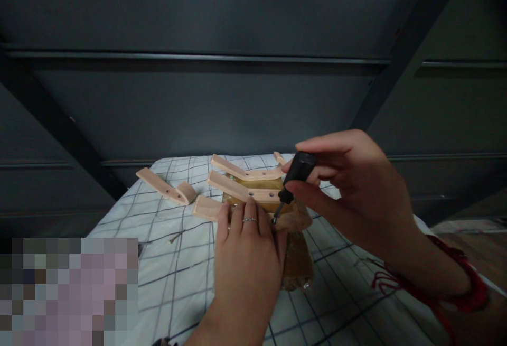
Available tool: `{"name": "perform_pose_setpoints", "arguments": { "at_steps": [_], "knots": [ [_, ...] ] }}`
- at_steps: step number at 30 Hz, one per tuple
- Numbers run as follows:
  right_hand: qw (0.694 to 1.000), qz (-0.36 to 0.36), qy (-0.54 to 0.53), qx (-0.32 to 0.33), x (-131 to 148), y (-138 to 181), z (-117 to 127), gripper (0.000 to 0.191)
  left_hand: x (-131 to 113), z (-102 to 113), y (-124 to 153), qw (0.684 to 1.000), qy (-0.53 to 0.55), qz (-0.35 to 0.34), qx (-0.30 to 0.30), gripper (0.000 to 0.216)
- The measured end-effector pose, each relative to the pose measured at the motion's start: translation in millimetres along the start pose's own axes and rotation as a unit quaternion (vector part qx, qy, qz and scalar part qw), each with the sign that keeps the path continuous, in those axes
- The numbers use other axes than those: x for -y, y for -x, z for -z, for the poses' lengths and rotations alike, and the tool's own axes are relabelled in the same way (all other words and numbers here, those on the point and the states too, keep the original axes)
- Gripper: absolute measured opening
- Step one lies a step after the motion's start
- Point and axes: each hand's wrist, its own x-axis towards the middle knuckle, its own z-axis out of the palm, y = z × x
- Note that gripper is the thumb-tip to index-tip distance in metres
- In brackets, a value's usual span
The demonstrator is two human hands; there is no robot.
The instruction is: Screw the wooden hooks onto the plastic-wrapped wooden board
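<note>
A pale wooden assembly (245, 190) of curved slats lies on a white checked sheet (178, 261). My left hand (247, 253), wearing a ring, presses flat on the near slat with its fingers stretched out, holding it down. My right hand (356, 190) is closed round a small screwdriver with a black handle (295, 177). Its tip points down at the wood just right of my left fingers. A brownish block (297, 264) shows under the assembly, partly hidden by my left hand.
A loose curved wooden slat (166, 186) lies apart at the left on the sheet. A small dark stick (176, 236) rests near it. Dark panelled walls (237, 97) rise behind the bed. A red cord (455, 282) circles my right wrist.
</note>
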Motion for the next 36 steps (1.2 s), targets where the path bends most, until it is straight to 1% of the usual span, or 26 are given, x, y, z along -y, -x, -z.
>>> {"name": "perform_pose_setpoints", "arguments": {
  "at_steps": [4, 10, 13, 16, 19, 23, 25, 28, 31, 33, 36],
  "knots": [
    [0.998, 0.037, -0.042, 0.010, -0.4, 2.3, -2.2, 0.025, 0.8, -1.2, 1.3, 1.000, -0.004, -0.001, 0.008, 0.036],
    [0.999, 0.028, -0.019, -0.037, -2.2, -4.0, -2.3, 0.019, 1.3, -2.6, 1.3, 1.000, -0.010, -0.006, -0.012, 0.038],
    [0.998, 0.058, -0.020, -0.015, -2.4, -4.4, 0.0, 0.015, 0.7, -2.8, 1.2, 1.000, -0.005, -0.001, -0.012, 0.037],
    [0.997, 0.075, -0.016, 0.025, -2.7, -3.2, 2.1, 0.023, 0.3, -2.5, 1.8, 1.000, -0.004, -0.004, -0.013, 0.037],
    [0.998, 0.056, 0.001, 0.024, -3.3, -2.7, 2.0, 0.024, 0.3, -1.7, 2.1, 1.000, -0.007, -0.007, -0.011, 0.036],
    [1.000, 0.007, 0.010, -0.016, -2.7, -4.0, 0.0, 0.019, 0.4, -1.1, 1.3, 1.000, -0.011, -0.002, -0.010, 0.035],
    [0.999, -0.007, 0.018, -0.025, -1.4, -5.4, 0.0, 0.018, 0.6, -1.0, 1.1, 1.000, -0.012, -0.004, -0.012, 0.035],
    [0.999, -0.004, 0.051, -0.017, 1.2, -8.0, 1.7, 0.019, 1.1, -0.6, 1.2, 1.000, -0.013, -0.008, -0.009, 0.034],
    [0.997, 0.003, 0.080, 0.024, 3.5, -9.2, 3.2, 0.006, 1.3, -0.1, 1.5, 1.000, -0.009, -0.003, 0.005, 0.034],
    [0.997, -0.014, 0.049, 0.050, 4.9, -8.4, 2.7, 0.012, 1.2, 0.0, 1.7, 1.000, -0.004, 0.000, 0.011, 0.035],
    [0.997, -0.056, -0.035, 0.036, 6.6, -5.5, -0.4, 0.016, 1.0, 0.4, 1.6, 1.000, 0.002, 0.001, 0.008, 0.035]
  ]
}}
